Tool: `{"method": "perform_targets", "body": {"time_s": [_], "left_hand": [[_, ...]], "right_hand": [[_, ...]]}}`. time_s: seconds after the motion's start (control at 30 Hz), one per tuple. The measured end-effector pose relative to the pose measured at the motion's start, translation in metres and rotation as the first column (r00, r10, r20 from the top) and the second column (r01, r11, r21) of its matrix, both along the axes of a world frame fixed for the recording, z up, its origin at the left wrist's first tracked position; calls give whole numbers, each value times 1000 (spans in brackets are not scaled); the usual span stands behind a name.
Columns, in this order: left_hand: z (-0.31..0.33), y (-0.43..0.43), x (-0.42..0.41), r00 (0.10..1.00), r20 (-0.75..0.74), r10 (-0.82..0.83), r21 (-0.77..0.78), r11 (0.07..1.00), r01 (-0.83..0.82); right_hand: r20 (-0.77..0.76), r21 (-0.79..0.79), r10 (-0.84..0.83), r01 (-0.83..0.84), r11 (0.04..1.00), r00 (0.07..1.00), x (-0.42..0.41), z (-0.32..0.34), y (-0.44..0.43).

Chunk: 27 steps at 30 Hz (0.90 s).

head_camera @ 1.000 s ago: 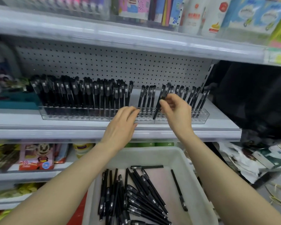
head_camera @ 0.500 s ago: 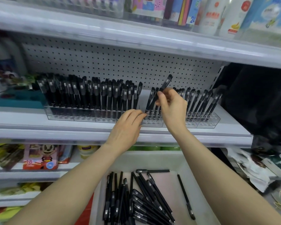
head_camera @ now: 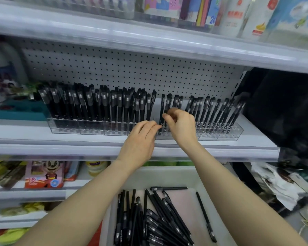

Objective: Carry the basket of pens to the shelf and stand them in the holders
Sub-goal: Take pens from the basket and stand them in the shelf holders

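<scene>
One shelf (head_camera: 43, 137) carries the work, and on it stands a clear row of holders (head_camera: 220, 134). It is built of several joined sections, and their seams are too faint to count. One pale basket (head_camera: 167, 176) sits near, below the shelf edge.

Two hands are up at the holders. The left hand (head_camera: 140, 139) has hardly moved in the last second. Its fingers are straight and close together, with the tips touching the holder's front wall. The right hand (head_camera: 182, 125) has dropped. Half a second ago it held a pen (head_camera: 167, 103) high and tilted, with the cap well above the row. Now that pen stands nearly upright among its neighbours, still pinched between thumb and fingertips. I judge it seated or almost seated, so the next move is probably to let go and reach back to the basket.

Standing pens on the left are packed too tightly to count. Four caps show by the right hand and roughly a dozen more to its right. The loose pens (head_camera: 149, 224) in the basket number about two dozen, overlapping. One of them lies crosswise (head_camera: 169, 188) at the far end. Another lies alone (head_camera: 205, 217) on the right.
</scene>
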<state>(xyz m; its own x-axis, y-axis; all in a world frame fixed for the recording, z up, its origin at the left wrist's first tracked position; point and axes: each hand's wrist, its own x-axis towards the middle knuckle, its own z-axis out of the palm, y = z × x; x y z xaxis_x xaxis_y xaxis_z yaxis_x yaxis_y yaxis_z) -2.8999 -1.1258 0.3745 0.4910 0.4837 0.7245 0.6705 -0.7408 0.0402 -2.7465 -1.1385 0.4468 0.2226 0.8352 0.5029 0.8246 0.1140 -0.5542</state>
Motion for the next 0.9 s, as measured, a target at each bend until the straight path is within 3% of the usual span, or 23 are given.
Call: {"method": "perform_targets", "body": {"time_s": [0.2,0.33,0.4,0.53,0.67,0.9], "left_hand": [[3,-5,4,999,16,33,-88,996,-31],[2,-8,3,999,7,46,-134,990,-45],[3,-8,4,998,-5,59,-148,987,-59],[3,-9,6,997,-9,73,-166,983,-74],[2,-7,6,996,-15,86,-176,981,-87],[3,-8,6,997,-4,77,-175,982,-76]], "right_hand": [[19,-2,-9,9,1000,1000,2,-9,-2],[-16,203,-32,35,978,999,1,-28,-40],[-11,223,-41,43,974,999,0,-53,-67],[127,-76,10,0,997,992,9,-122,-99],[298,-442,113,32,896,948,28,-168,-100],[419,-578,228,65,813,879,33,-185,-97]]}}
